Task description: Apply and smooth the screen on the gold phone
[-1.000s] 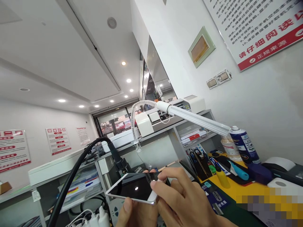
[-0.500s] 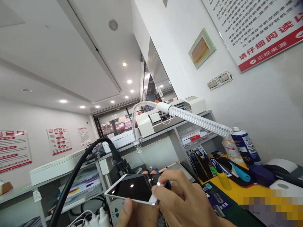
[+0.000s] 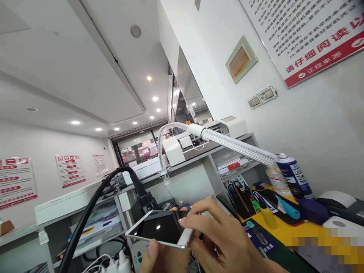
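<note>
A white-framed smartphone (image 3: 159, 229) with a dark, glossy screen lies tilted in my left hand (image 3: 162, 256). My left thumb presses along its near edge, and fingertips show behind the far edge. My right hand (image 3: 222, 239) is at the phone's right end. Its index fingertip is on or just over the screen near the white border, with another finger bent above and apart from it. The remaining right fingers are curled below and partly hidden. I see nothing held in the right hand.
A black gooseneck arm (image 3: 85, 212) rises at left, close to the phone. A white lamp arm (image 3: 239, 146) crosses behind. On the yellow bench at right are a spray can (image 3: 294, 176), a yellow bottle (image 3: 268, 216) and a turquoise-handled tool (image 3: 290, 208). White plugs (image 3: 123, 261) sit at lower left.
My right fingers have shifted off the phone's right end, uncovering more of its white border, and the index fingertip has moved slightly left over the screen. The left hand keeps its hold.
</note>
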A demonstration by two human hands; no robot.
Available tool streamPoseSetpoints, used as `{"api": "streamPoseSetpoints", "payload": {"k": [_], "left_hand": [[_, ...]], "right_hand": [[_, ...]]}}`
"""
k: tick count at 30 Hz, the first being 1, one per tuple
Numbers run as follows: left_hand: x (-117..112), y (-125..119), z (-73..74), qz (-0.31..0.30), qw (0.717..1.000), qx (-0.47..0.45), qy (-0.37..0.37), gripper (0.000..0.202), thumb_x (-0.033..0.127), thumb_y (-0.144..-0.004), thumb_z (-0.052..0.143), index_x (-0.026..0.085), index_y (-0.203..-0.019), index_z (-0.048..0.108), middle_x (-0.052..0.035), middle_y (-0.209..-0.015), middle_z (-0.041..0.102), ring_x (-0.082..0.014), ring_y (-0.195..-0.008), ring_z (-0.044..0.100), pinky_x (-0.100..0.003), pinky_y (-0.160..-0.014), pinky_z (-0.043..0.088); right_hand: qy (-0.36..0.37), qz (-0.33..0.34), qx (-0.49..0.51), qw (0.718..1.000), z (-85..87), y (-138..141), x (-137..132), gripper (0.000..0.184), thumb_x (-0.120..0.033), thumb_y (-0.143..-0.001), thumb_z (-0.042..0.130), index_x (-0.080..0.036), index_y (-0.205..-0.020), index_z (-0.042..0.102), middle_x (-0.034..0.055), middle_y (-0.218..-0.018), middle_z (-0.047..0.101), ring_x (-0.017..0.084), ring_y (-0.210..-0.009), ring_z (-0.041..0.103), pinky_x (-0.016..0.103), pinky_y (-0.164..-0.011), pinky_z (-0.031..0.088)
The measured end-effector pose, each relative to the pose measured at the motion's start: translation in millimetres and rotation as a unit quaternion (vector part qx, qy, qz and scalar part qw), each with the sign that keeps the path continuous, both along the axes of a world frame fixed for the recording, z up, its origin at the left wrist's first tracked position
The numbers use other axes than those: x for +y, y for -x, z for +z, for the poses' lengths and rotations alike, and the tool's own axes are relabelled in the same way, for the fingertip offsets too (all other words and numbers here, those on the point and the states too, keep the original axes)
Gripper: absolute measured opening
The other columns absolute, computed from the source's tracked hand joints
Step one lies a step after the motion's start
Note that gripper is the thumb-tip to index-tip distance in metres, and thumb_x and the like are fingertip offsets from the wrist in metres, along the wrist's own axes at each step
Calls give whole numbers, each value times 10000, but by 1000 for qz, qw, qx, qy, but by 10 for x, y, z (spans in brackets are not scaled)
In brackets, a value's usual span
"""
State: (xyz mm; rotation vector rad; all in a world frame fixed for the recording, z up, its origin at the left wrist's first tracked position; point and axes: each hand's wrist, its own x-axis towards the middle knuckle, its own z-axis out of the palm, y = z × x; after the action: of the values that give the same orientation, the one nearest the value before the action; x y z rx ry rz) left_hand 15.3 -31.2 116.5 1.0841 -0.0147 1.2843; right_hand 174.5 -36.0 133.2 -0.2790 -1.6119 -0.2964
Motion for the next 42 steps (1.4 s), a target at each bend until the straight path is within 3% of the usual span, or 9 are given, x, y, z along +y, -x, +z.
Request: {"api": "streamPoseSetpoints", "payload": {"k": [3,7,11,16,21,27,33,38,42], "left_hand": [[8,9,18,6,1000,-5,4,563,474,-837,701,260,-1352,630,-120,-1264,717,-356,-1301,567,-495,-1144,387],[25,37,14,19,1000,-22,1,553,401,-821,743,307,-1354,625,-81,-1234,739,-311,-1217,640,-455,-1147,387],[29,39,-2,26,999,-29,3,559,402,-829,729,268,-1360,622,-102,-1212,744,-323,-1214,635,-469,-1135,395],[-2,-19,32,50,998,-34,20,530,392,-802,758,243,-1302,666,-113,-1151,756,-321,-1179,643,-477,-1107,421],[-43,-97,85,23,999,-28,28,540,426,-756,777,226,-1251,698,-120,-1148,750,-339,-1207,617,-489,-1113,409],[-53,-137,85,-12,1000,-22,8,500,477,-802,708,249,-1247,700,-111,-1180,748,-370,-1276,575,-516,-1121,395],[-44,-112,94,7,1000,-21,-4,498,417,-809,728,253,-1277,682,-103,-1175,752,-354,-1252,600,-489,-1114,405],[-47,-119,98,35,999,-26,12,537,412,-774,767,222,-1270,685,-120,-1114,758,-347,-1176,643,-468,-1070,447],[-53,-127,103,28,999,-21,13,542,422,-768,768,236,-1270,686,-111,-1119,755,-333,-1147,658,-454,-1067,448]], "right_hand": [[51,59,1,997,50,-33,-16,300,-21,-866,501,-203,-1052,650,80,-952,636,166,-911,669,156,-485,458],[67,97,-6,993,77,-60,-20,300,-4,-825,516,-192,-998,674,73,-933,603,121,-734,615,145,-429,383],[81,99,-16,992,82,-77,-51,307,3,-831,514,-183,-997,694,59,-951,599,44,-500,419,160,-435,386],[111,108,-31,988,100,-105,-70,297,2,-838,511,-165,-978,713,61,-928,569,48,-542,469,166,-470,410],[128,116,-39,984,125,-136,-67,282,-1,-819,525,-170,-956,705,47,-951,553,20,-485,358,169,-455,382],[149,127,-33,980,156,-152,-96,296,4,-808,552,-180,-1011,664,42,-975,570,31,-517,415,153,-476,424],[141,127,-45,981,143,-155,-64,319,3,-810,548,-197,-1023,677,37,-991,574,24,-528,440,144,-467,408],[139,121,-63,981,130,-170,-64,310,8,-827,540,-201,-982,709,50,-941,550,130,-828,623,157,-538,443],[190,140,-60,970,150,-188,-93,308,10,-809,568,-200,-993,697,30,-999,537,22,-554,465,153,-489,414]]}}
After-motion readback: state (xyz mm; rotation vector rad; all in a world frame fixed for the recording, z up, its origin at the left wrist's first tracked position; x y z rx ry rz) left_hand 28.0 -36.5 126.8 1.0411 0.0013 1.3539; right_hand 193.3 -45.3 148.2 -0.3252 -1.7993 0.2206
